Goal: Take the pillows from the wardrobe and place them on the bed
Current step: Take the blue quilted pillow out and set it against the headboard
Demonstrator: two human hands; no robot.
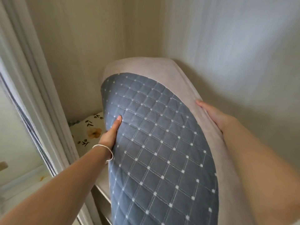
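Both bare forearms reach forward from the camera to one pillow (162, 143), held tilted in front of the wardrobe interior (81, 46). Left hand (112, 133), a thin bangle (103, 151) at its wrist, grips the pillow's left edge with the thumb pressed on the grey quilted face. Right hand (214, 116) clasps the right edge along the beige border. Behind the left hand, a floral-printed item (89, 129) lies on the wardrobe shelf; whether it is a pillow cannot be told
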